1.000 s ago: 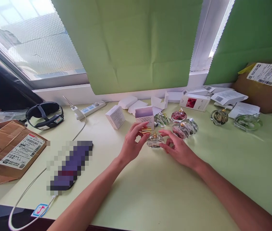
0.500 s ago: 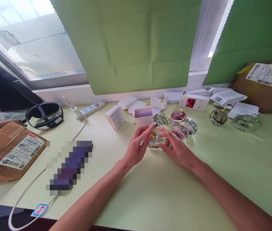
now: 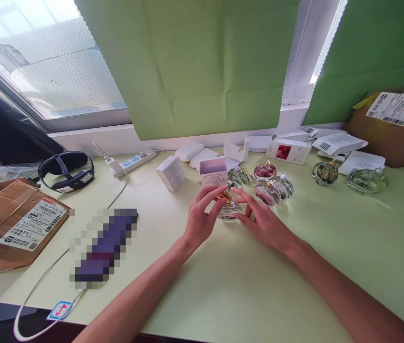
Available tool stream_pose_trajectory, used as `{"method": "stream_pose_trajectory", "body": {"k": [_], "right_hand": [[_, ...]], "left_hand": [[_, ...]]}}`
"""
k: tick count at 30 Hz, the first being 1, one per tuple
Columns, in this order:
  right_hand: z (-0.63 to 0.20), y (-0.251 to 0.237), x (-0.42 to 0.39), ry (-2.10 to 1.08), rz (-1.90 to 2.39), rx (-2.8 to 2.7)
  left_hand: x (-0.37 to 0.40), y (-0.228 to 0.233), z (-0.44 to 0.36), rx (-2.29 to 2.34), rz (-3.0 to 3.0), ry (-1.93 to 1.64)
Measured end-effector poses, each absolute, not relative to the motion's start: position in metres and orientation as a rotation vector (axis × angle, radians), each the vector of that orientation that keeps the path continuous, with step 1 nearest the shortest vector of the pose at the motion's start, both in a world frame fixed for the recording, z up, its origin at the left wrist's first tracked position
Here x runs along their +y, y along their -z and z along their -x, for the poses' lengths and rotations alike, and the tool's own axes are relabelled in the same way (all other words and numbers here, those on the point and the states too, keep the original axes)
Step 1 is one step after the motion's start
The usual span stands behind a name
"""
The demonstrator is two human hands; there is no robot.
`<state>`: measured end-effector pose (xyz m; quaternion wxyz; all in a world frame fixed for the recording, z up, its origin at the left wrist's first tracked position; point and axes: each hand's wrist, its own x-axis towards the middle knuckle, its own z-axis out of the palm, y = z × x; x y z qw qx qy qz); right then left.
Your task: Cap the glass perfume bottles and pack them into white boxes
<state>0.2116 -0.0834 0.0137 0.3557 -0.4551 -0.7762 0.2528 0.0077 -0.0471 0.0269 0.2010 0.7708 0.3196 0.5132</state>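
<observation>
A small round glass perfume bottle (image 3: 230, 212) stands on the pale green table (image 3: 244, 286) between my two hands. My left hand (image 3: 202, 216) pinches a gold cap (image 3: 225, 196) by the fingertips right above the bottle's neck. My right hand (image 3: 261, 219) rests against the bottle's right side, fingers touching the glass. Just behind the hands stands an open white and lilac box (image 3: 214, 171). Several more round glass bottles (image 3: 269, 183) with pink and clear contents cluster to the right of that box.
Small white boxes (image 3: 171, 172) and flattened cartons (image 3: 289, 150) lie along the back edge. Two greenish glass bottles (image 3: 368, 180) sit far right by a cardboard parcel (image 3: 390, 126). At left are a parcel (image 3: 12, 224), a black headband device (image 3: 66, 170), a power strip (image 3: 135, 161), cable and a blurred object (image 3: 103, 247).
My left hand has carried the gold cap from left of the bottle to directly over its neck. My right hand has closed in on the bottle's right side.
</observation>
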Motion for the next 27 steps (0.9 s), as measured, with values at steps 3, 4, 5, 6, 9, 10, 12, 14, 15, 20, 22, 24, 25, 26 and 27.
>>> {"method": "stream_pose_trajectory", "body": {"k": [3, 4, 5, 6, 9, 10, 12, 14, 15, 20, 22, 24, 25, 26, 27], "right_hand": [[-0.211, -0.0136, -0.0833, -0.651, 1.165, -2.009], [-0.2108, -0.0136, -0.0833, -0.653, 1.162, -2.008], [-0.2106, -0.0138, -0.0832, -0.656, 1.161, -2.008], [-0.2104, -0.0139, -0.0832, -0.66, 1.161, -2.009], [-0.21, -0.0147, -0.0833, -0.667, 1.161, -2.012], [-0.2099, -0.0151, -0.0833, -0.669, 1.155, -2.012], [-0.2097, -0.0161, -0.0835, -0.672, 1.138, -2.011], [-0.2095, -0.0172, -0.0839, -0.677, 1.126, -2.013], [-0.2093, -0.0177, -0.0842, -0.68, 1.123, -2.014], [-0.2082, -0.0188, -0.0862, -0.659, 1.114, -2.02], [-0.2082, -0.0187, -0.0866, -0.643, 1.108, -2.036], [-0.2085, -0.0184, -0.0866, -0.621, 1.1, -2.05], [-0.2087, -0.0182, -0.0863, -0.611, 1.097, -2.055], [-0.2089, -0.0178, -0.086, -0.6, 1.097, -2.059], [-0.209, -0.0173, -0.0856, -0.59, 1.096, -2.064]], "left_hand": [[-0.047, -0.0262, -0.0092, 0.874, -2.094, -1.447], [-0.0471, -0.0262, -0.0097, 0.868, -2.061, -1.449], [-0.0474, -0.0264, -0.0101, 0.866, -2.025, -1.449], [-0.0477, -0.0268, -0.0103, 0.866, -1.991, -1.448], [-0.0488, -0.0287, -0.0102, 0.878, -1.97, -1.444], [-0.0493, -0.0292, -0.0101, 0.876, -2.004, -1.443], [-0.0501, -0.0298, -0.0104, 0.863, -2.101, -1.428], [-0.0507, -0.0296, -0.0112, 0.868, -2.148, -1.424], [-0.0507, -0.0293, -0.0116, 0.873, -2.15, -1.426], [-0.0488, -0.0292, -0.0115, 0.816, -2.166, -1.422], [-0.0479, -0.0299, -0.0104, 0.807, -2.163, -1.41], [-0.0477, -0.0306, -0.0097, 0.815, -2.164, -1.394], [-0.0479, -0.0308, -0.0097, 0.826, -2.17, -1.39], [-0.0484, -0.0309, -0.0099, 0.843, -2.182, -1.386], [-0.049, -0.0309, -0.0102, 0.865, -2.198, -1.381]]}}
